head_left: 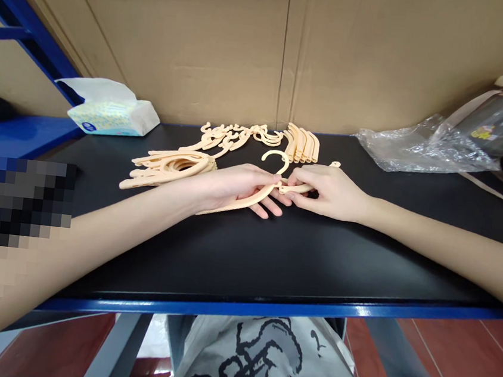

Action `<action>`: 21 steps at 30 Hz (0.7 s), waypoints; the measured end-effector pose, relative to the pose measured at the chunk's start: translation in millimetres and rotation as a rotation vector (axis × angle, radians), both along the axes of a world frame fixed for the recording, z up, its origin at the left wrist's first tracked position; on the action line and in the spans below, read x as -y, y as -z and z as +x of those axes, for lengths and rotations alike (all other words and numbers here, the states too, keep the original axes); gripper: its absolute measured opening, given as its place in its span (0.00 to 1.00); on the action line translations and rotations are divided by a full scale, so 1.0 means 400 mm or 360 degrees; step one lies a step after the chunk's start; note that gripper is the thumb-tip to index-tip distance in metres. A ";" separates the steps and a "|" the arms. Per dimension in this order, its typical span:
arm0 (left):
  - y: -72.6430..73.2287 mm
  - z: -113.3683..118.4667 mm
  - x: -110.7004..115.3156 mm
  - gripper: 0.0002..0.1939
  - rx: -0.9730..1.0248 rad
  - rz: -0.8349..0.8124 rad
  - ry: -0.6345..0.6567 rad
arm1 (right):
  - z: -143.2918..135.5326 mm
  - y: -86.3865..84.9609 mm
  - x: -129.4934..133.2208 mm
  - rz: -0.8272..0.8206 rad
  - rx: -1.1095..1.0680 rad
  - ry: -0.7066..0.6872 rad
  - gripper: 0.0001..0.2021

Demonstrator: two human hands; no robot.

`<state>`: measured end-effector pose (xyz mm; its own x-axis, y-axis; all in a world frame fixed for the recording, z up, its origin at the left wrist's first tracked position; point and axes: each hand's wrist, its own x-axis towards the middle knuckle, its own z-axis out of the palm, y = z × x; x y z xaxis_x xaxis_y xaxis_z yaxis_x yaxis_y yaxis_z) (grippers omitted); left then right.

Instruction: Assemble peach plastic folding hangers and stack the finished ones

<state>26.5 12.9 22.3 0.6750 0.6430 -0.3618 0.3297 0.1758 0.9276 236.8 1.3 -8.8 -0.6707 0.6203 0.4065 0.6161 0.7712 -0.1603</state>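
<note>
Between my two hands is a cream plastic clothes hanger (257,200), its hook curving up above the fingers. My left hand (245,186) grips it near the centre, thumb on top and the other fingers underneath. One arm of the hanger runs back below my left palm. My right hand (330,191) pinches the other arm piece close to the middle joint, and that piece's far end sticks out above the knuckles. Just behind my left forearm lies a stack of hanger pieces (168,168). Loose hooks and small parts (225,136) are spread farther back.
A row of curved arm pieces (301,144) lies near the cardboard wall (195,38). At back left is a tissue pack (115,115). Crumpled clear plastic (421,149) and a bag (501,119) are at the right. The black tabletop (244,260) has a blue front edge.
</note>
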 end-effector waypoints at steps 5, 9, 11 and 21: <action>-0.003 -0.001 0.002 0.13 0.0003 0.0009 -0.0004 | 0.003 0.005 -0.002 0.0028 -0.0039 -0.0056 0.13; -0.005 -0.001 0.002 0.13 0.0024 0.0034 0.0016 | 0.006 0.009 -0.004 0.0034 -0.0066 -0.0088 0.13; -0.005 0.000 0.001 0.13 0.0030 0.0029 0.0011 | 0.007 0.010 -0.004 0.0028 -0.0072 -0.0103 0.13; 0.001 0.001 -0.006 0.13 0.0021 0.0018 -0.0003 | 0.006 0.011 -0.003 0.0118 -0.0168 -0.0145 0.11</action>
